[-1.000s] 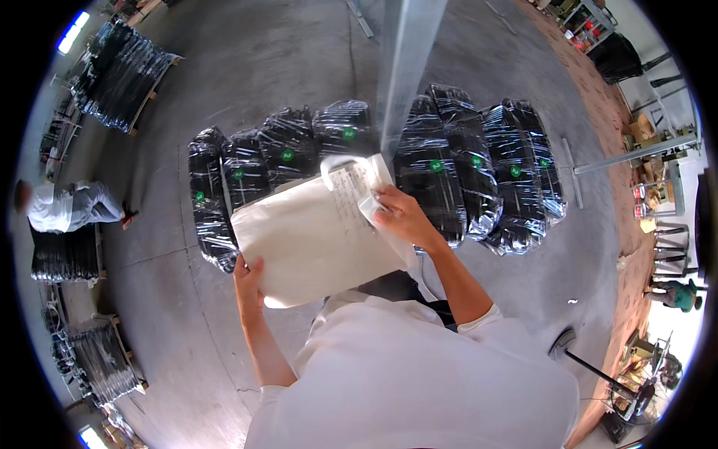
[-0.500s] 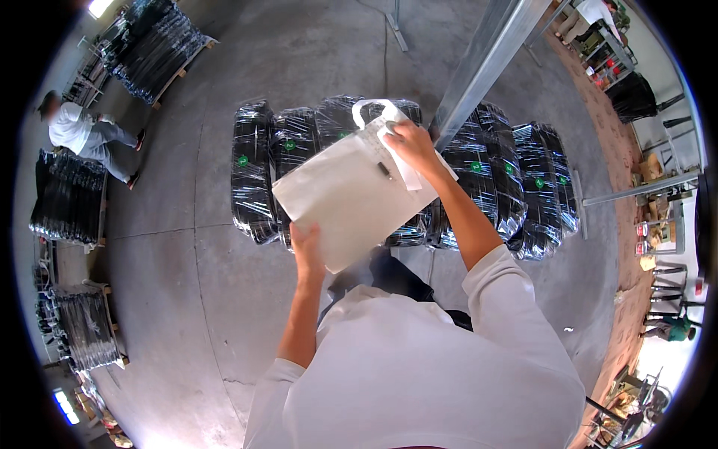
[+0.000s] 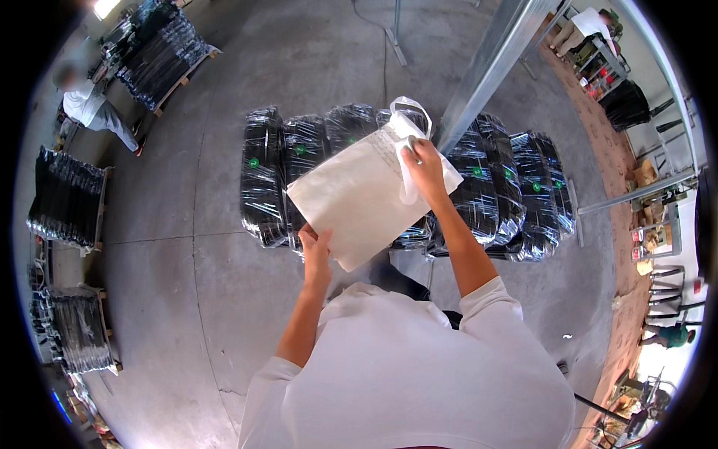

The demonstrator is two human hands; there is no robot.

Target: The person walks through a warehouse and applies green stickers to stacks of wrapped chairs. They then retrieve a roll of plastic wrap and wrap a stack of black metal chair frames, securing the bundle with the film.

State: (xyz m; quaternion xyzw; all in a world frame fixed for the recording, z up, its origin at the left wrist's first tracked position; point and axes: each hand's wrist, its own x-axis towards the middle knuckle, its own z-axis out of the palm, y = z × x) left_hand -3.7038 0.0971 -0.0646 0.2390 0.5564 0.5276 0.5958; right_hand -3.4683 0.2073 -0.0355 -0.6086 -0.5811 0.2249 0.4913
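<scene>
I hold a flat white bag (image 3: 357, 196) with loop handles (image 3: 409, 120) stretched out in front of me. My left hand (image 3: 315, 245) grips its lower near edge. My right hand (image 3: 424, 163) grips its upper end, just under the handles. Below the bag, a row of shiny black plastic-wrapped bundles (image 3: 263, 176) with small green dots lies on the concrete floor. The bag hides the middle of that row.
A slanted metal post (image 3: 490, 66) rises just right of the bag. Pallets of black bundles (image 3: 161, 52) stand at the far left, with another person (image 3: 90, 108) beside them. More black stacks (image 3: 67, 198) sit along the left edge. Shelves and clutter line the right wall.
The view has swung right, so the bundles and bag sit more centrally. Both hands keep their grip on the bag, which has tilted slightly.
</scene>
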